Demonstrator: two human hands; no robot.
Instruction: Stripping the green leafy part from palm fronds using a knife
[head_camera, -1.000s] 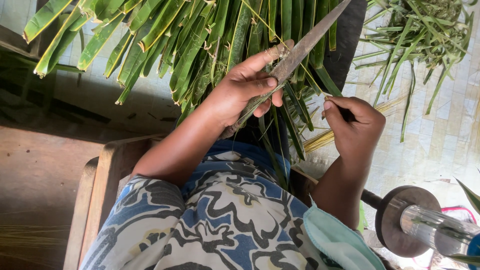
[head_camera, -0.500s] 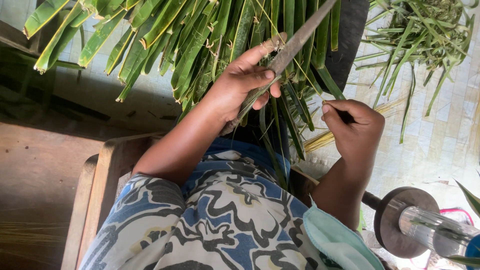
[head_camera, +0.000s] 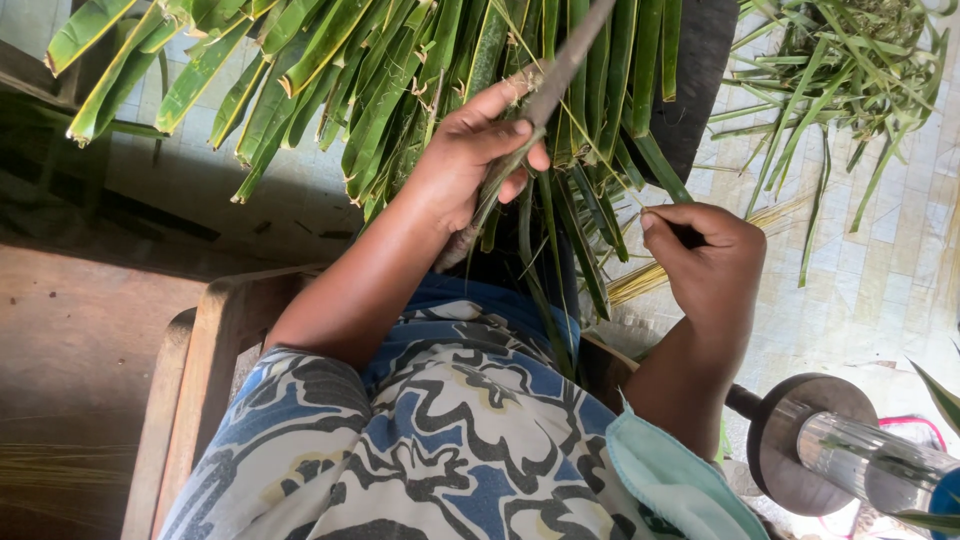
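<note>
Palm leaves (head_camera: 380, 70), long and green, fan across the upper left and upper middle of the frame, hanging over the person's lap; the bundle lies much as it did a second ago. A looser heap of thin leaf strips (head_camera: 850, 60) sits on the pale tiled floor (head_camera: 900, 260) at the upper right, unchanged. A wooden chair frame (head_camera: 190, 400) shows at the lower left, and a dark disc with a clear cylinder (head_camera: 830, 445) stays at the lower right. A bundle of pale yellow ribs (head_camera: 650, 275) lies just below the right-hand side of the leaves.

The knife (head_camera: 555, 75), long and dull-bladed, now points more steeply toward the top edge than before, its tip having swung left and out of the frame. The left hand (head_camera: 470, 160) is closed around the knife handle, with the forefinger laid along the blade; it has shifted slightly up and left. The right hand (head_camera: 705, 255) is curled shut, pinching a thin dark leaf strip (head_camera: 690, 236) between thumb and fingers, and has barely moved.
</note>
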